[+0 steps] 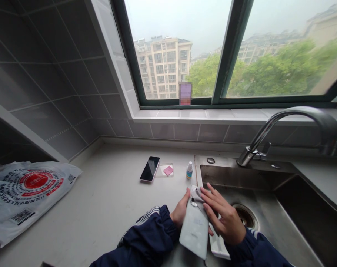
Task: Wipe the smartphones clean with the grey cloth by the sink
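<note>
My left hand [181, 210] grips a phone with a pale, whitish back [194, 231] by its left edge, with fingertips showing at the right edge. The back faces up, and its camera area points away from me. With the fingers of my right hand [224, 215] I press a small grey cloth [198, 193] onto the phone's camera area. Below my right hand, partly hidden by it, lies a white flat object [220, 249] whose kind I cannot make out. A small white bottle [189, 170] with a blue and yellow label stands just beyond the phone.
A dark-screened phone [150, 169] lies on the counter beside a clear case [161, 175] with a pink square [168, 170] on it. At right is a steel sink [264, 207] with a tall faucet [263, 135]. A printed plastic bag [32, 189] lies far left.
</note>
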Action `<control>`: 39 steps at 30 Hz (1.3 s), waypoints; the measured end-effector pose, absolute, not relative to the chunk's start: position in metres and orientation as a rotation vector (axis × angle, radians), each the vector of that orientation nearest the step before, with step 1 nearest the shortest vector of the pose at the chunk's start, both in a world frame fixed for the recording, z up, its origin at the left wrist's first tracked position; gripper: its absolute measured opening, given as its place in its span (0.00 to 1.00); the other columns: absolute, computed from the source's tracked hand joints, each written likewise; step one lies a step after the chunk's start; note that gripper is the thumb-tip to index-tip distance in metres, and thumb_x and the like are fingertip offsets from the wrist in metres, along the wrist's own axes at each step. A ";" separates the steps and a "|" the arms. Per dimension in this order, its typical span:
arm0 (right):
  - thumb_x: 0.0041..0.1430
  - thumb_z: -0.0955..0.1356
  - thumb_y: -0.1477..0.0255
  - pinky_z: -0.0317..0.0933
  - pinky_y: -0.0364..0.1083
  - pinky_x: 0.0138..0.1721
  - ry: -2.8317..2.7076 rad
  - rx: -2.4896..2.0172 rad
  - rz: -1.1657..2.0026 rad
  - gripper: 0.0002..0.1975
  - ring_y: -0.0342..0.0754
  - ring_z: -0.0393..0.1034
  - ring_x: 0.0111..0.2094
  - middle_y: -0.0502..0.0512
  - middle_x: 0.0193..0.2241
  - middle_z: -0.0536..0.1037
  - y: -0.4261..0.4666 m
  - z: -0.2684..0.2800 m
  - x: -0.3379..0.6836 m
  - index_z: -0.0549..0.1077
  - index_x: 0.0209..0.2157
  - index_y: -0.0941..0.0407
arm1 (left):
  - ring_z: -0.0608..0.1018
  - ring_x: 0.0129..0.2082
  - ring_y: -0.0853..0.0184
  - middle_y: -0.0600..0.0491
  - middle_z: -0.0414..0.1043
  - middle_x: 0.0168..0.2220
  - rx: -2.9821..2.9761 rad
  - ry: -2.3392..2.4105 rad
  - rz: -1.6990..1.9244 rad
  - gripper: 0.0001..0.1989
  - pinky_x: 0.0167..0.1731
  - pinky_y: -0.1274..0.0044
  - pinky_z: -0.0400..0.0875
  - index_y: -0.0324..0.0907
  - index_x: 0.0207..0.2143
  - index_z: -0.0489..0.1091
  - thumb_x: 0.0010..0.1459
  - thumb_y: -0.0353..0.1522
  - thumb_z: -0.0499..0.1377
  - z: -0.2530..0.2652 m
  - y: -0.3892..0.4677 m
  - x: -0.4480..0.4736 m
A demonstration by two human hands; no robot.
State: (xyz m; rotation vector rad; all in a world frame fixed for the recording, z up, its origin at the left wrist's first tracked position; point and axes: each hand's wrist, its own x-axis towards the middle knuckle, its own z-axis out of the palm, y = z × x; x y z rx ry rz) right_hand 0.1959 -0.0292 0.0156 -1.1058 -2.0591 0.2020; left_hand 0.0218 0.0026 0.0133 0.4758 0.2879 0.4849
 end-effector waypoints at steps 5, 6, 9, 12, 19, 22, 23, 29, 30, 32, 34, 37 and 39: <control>0.65 0.62 0.74 0.56 0.64 0.58 -2.193 -1.130 0.084 0.22 0.60 0.48 0.65 0.58 0.60 0.65 -0.032 0.013 0.193 0.64 0.60 0.55 | 0.74 0.51 0.52 0.37 0.74 0.48 0.324 0.268 0.590 0.42 0.57 0.62 0.56 0.32 0.57 0.64 0.58 0.57 0.39 0.004 0.008 0.024; 0.65 0.62 0.74 0.56 0.65 0.58 -2.213 -1.119 0.080 0.22 0.61 0.48 0.65 0.58 0.59 0.65 -0.032 0.014 0.193 0.65 0.60 0.55 | 0.73 0.52 0.52 0.37 0.73 0.48 0.315 0.258 0.625 0.42 0.57 0.63 0.55 0.31 0.57 0.64 0.59 0.56 0.39 0.004 0.008 0.023; 0.64 0.64 0.73 0.58 0.64 0.57 -2.259 -1.075 0.121 0.20 0.61 0.51 0.64 0.58 0.58 0.67 -0.033 0.018 0.195 0.67 0.58 0.55 | 0.72 0.52 0.52 0.35 0.73 0.48 0.308 0.245 0.737 0.43 0.57 0.64 0.56 0.27 0.56 0.64 0.59 0.56 0.39 0.006 0.009 0.021; 0.64 0.64 0.73 0.59 0.63 0.57 -2.275 -1.041 0.180 0.18 0.60 0.53 0.63 0.57 0.57 0.69 -0.035 0.022 0.195 0.70 0.55 0.55 | 0.73 0.51 0.50 0.33 0.73 0.47 0.305 0.238 0.775 0.45 0.55 0.63 0.58 0.26 0.55 0.64 0.58 0.58 0.39 0.010 0.008 0.020; 0.62 0.64 0.76 0.53 0.62 0.61 -2.368 -0.879 0.208 0.16 0.59 0.52 0.64 0.58 0.54 0.72 -0.047 0.034 0.182 0.73 0.51 0.56 | 0.75 0.47 0.49 0.32 0.73 0.44 0.247 0.270 0.801 0.49 0.52 0.62 0.60 0.25 0.54 0.65 0.53 0.61 0.40 0.016 0.009 0.018; 0.61 0.64 0.77 0.47 0.63 0.63 -2.417 -0.796 0.189 0.17 0.58 0.53 0.63 0.59 0.54 0.73 -0.056 0.038 0.174 0.72 0.51 0.57 | 0.76 0.45 0.49 0.33 0.74 0.44 0.242 0.272 0.804 0.50 0.50 0.62 0.61 0.27 0.53 0.66 0.52 0.63 0.40 0.013 0.011 0.016; 0.60 0.64 0.77 0.44 0.64 0.63 -2.433 -0.773 0.173 0.18 0.58 0.53 0.63 0.59 0.53 0.73 -0.058 0.038 0.171 0.72 0.51 0.57 | 0.76 0.44 0.50 0.34 0.74 0.43 0.250 0.275 0.799 0.50 0.49 0.62 0.62 0.27 0.53 0.66 0.52 0.63 0.40 0.012 0.011 0.015; 0.61 0.67 0.74 0.50 0.54 0.63 -2.547 -0.512 0.034 0.16 0.54 0.55 0.63 0.59 0.53 0.73 -0.062 0.034 0.157 0.72 0.50 0.60 | 0.77 0.29 0.58 0.37 0.76 0.32 0.370 0.416 0.705 0.54 0.33 0.71 0.65 0.25 0.48 0.70 0.50 0.65 0.35 0.005 0.014 0.008; 0.61 0.67 0.74 0.52 0.53 0.63 -2.542 -0.490 0.018 0.15 0.54 0.55 0.62 0.59 0.53 0.73 -0.063 0.032 0.156 0.72 0.50 0.61 | 0.76 0.26 0.60 0.38 0.76 0.30 0.386 0.444 0.693 0.55 0.30 0.73 0.63 0.24 0.46 0.71 0.49 0.65 0.34 0.005 0.014 0.007; 0.62 0.67 0.74 0.54 0.52 0.62 -2.499 -0.503 0.011 0.14 0.52 0.58 0.61 0.59 0.53 0.74 -0.064 0.028 0.156 0.72 0.50 0.61 | 0.74 0.23 0.63 0.40 0.75 0.26 0.398 0.481 0.677 0.56 0.26 0.75 0.61 0.23 0.42 0.72 0.47 0.66 0.34 0.003 0.015 0.007; 0.63 0.66 0.77 0.57 0.50 0.61 -2.439 -0.554 0.044 0.15 0.51 0.59 0.61 0.61 0.53 0.73 -0.065 0.024 0.156 0.70 0.51 0.63 | 0.73 0.22 0.64 0.41 0.74 0.23 0.395 0.503 0.663 0.57 0.26 0.75 0.61 0.22 0.38 0.73 0.46 0.67 0.34 0.002 0.015 0.007; 0.63 0.65 0.81 0.62 0.49 0.58 -2.355 -0.641 0.122 0.17 0.51 0.58 0.61 0.63 0.55 0.71 -0.067 0.018 0.156 0.68 0.53 0.64 | 0.73 0.21 0.64 0.42 0.72 0.21 0.379 0.530 0.661 0.57 0.25 0.75 0.61 0.23 0.36 0.73 0.43 0.69 0.35 -0.001 0.015 0.009; 0.62 0.66 0.80 0.63 0.49 0.57 -2.325 -0.685 0.147 0.17 0.53 0.58 0.61 0.64 0.55 0.71 -0.067 0.017 0.157 0.68 0.53 0.63 | 0.73 0.21 0.63 0.43 0.72 0.20 0.358 0.536 0.677 0.56 0.26 0.75 0.62 0.24 0.35 0.73 0.43 0.69 0.36 -0.002 0.016 0.010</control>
